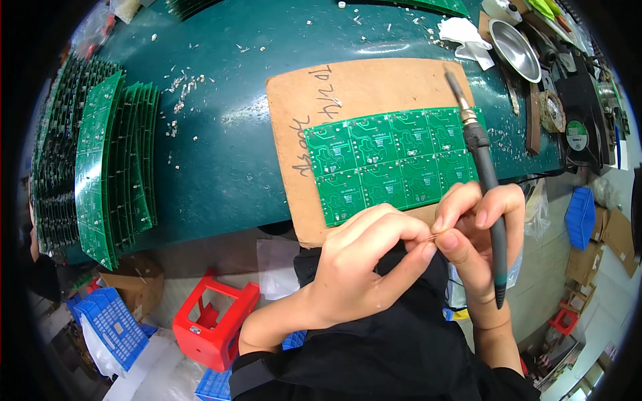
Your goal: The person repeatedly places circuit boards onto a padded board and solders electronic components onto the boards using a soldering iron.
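My left hand [364, 260] is closed in a pinch, thumb against forefinger. A tiny thin reddish strand, like fine wire [433, 237], shows between its fingertips and those of my right hand. My right hand [485, 220] also holds a soldering iron [487, 160] with a dark grey handle, its metal tip pointing up and away over the board. Just beyond my hands lies a green circuit board panel [394, 157], divided into several repeated sections with small soldered parts. The panel rests on a tan board [287, 87] with handwriting. My right fingers hide part of its near right corner.
Stacks of upright green circuit panels [100, 167] stand on the left of the green table [221, 127]. White scraps [182, 87] are scattered there. A metal bowl [515, 50], white tissue [465, 40] and black fan [578, 137] sit at the right. Below is a red stool [210, 321].
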Motion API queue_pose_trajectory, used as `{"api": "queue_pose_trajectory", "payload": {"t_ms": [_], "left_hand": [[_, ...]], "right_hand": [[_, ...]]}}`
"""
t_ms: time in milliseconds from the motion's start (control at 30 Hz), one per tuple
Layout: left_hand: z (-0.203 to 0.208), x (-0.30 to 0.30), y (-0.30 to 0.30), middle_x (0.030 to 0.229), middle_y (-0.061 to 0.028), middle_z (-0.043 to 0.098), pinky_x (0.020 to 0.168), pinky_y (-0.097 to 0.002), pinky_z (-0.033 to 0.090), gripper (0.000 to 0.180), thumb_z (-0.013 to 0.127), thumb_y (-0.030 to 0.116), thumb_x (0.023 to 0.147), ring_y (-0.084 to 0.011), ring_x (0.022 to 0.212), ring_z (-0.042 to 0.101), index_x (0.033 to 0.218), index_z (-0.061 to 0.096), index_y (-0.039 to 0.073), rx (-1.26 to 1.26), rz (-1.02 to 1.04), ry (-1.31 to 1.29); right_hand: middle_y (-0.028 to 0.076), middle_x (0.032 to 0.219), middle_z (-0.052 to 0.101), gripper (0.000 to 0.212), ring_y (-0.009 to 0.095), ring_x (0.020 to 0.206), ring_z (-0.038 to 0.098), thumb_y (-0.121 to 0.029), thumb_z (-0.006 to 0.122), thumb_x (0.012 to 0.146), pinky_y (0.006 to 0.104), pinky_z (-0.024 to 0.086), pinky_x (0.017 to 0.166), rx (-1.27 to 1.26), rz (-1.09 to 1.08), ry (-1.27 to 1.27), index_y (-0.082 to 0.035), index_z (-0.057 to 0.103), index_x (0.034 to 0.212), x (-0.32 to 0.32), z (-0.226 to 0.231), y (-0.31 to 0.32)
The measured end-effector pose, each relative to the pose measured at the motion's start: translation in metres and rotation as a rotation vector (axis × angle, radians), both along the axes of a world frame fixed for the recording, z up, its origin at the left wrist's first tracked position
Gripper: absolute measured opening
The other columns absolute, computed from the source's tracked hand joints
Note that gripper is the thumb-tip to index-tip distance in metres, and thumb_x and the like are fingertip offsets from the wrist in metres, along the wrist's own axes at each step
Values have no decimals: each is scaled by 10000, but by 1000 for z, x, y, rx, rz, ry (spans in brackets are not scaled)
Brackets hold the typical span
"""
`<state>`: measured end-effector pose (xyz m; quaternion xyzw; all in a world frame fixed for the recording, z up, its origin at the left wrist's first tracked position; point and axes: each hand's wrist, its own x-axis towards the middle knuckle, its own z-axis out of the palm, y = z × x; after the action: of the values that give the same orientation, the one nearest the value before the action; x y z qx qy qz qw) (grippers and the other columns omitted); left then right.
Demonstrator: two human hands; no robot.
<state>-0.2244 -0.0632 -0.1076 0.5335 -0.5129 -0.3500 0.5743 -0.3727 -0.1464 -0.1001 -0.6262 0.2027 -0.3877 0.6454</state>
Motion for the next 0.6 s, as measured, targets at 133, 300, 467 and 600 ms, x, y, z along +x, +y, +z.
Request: {"api": "queue_pose_trajectory", "payload": {"t_ms": [133,300,467,600], "left_hand": [[1,8,4,749,-91,625,559,-288,453,71,712,0,802,-212,643,598,834,650,9,32,-107,89],[4,17,6,866,-83,665,605,-281,445,174,749,50,755,-170,673,595,921,700,41,74,-155,-85],[-5,46,-3,1103,-39,651,698,-330,429,464,812,323,640,-207,773,563,1033,703,101,-79,-34,-1058],[-24,53,-7,1203,-16,625,704,-329,442,504,807,306,639,-215,761,512,1080,693,89,-66,-49,-1106]], "right_hand": [[176,912,626,408,224,808,649,129,689,796,321,544,731,-142,81,53,-68,411,1020,-10,2,1],[146,843,635,352,214,746,640,111,688,796,312,528,658,-213,-63,70,-73,458,989,-14,-6,3],[81,804,667,295,245,744,620,100,693,750,353,461,773,-671,-191,404,-69,526,926,-18,-36,-23],[75,791,656,305,225,702,614,110,687,729,342,444,756,-657,-189,448,-62,537,932,-16,-42,-21]]}}
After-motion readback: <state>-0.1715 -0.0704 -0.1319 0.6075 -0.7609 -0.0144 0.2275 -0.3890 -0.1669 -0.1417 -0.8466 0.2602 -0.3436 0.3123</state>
